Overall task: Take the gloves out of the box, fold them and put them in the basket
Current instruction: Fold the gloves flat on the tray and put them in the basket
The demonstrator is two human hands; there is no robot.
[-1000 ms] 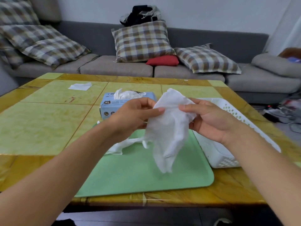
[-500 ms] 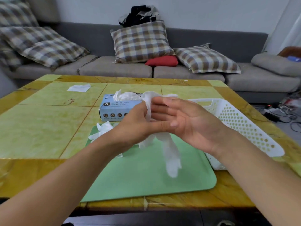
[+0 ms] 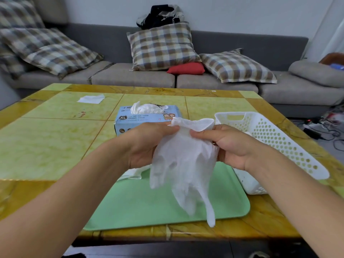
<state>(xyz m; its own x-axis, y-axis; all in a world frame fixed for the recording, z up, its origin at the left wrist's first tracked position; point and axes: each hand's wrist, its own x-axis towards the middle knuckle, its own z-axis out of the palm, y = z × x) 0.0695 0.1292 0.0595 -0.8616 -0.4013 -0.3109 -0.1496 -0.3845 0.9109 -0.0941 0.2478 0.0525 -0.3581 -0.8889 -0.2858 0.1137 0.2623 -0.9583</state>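
Note:
A translucent white glove (image 3: 184,164) hangs fingers-down between my hands above the green tray (image 3: 149,207). My left hand (image 3: 147,144) pinches the glove's cuff at its left corner, and my right hand (image 3: 229,146) pinches the cuff at its right corner. Behind them stands the blue glove box (image 3: 149,118) with more white gloves bulging from its top slot. Another white glove (image 3: 133,174) lies on the tray's far left, partly hidden by my left wrist. The white perforated basket (image 3: 275,138) stands to the right of the tray.
A white scrap of paper (image 3: 91,99) lies on the yellow-green table (image 3: 46,142) at the far left. A grey sofa (image 3: 279,86) with checked cushions runs behind the table. Cables lie on the floor at the right (image 3: 327,127).
The glove was bunched between my hands half a second ago. Now my hands have drawn apart and the glove hangs spread out, held by its cuff.

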